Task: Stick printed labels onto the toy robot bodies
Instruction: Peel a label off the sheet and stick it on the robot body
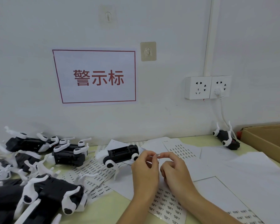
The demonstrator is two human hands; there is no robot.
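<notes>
Both hands, the left hand [145, 168] and the right hand [174, 169], pinch 1 small printed label [158, 154] between their fingertips, just right of a black-and-white toy robot [120, 155] lying on label sheets [166, 206] on the table [107, 209].

White painted wall [39, 38] fills most of the view, flat even light, no hard shadows. Landmark: red-bordered paper sign [95, 76] taped to the wall, three red Chinese characters on it. Up and right of the sign, beige adhesive hook [148, 51]. Above the sign, a second, clear adhesive hook [108, 16], hard to make out. Far right of the sign, white cable trunking [208, 38] runs vertically down to a double wall socket [208, 87]; a white plug [218, 91] sits in the right half, cord hanging down. Below the sign, pale yellow-green tabletop [113, 206] butts against the wall.
</notes>
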